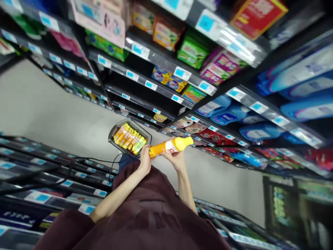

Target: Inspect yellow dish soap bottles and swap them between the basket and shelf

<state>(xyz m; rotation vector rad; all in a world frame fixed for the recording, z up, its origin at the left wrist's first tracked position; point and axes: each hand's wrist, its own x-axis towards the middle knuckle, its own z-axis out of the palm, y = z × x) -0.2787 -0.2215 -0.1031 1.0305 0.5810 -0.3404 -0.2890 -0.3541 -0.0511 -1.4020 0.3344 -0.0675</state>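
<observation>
A yellow-orange bottle [160,148] with a yellow cap and a white label lies nearly level in front of my body, held between both hands. My left hand [145,159] grips its base end, fingers closed round it. Under the neck end, my right hand [177,159] wraps the bottle from below. Just beyond my left hand, a dark basket [111,134] stands on the floor. Inside it, several yellow and orange bottles [127,135] are packed side by side, with some yellow-green ones at the right.
Tall dark shelves [145,88] with blue-and-white price tags run along the far side, holding boxed soap bars [192,52] and big blue bottles [260,132]. More shelving [78,173] stands close on my near side. A black cable [99,159] hangs near the basket. Grey floor [65,114] lies between.
</observation>
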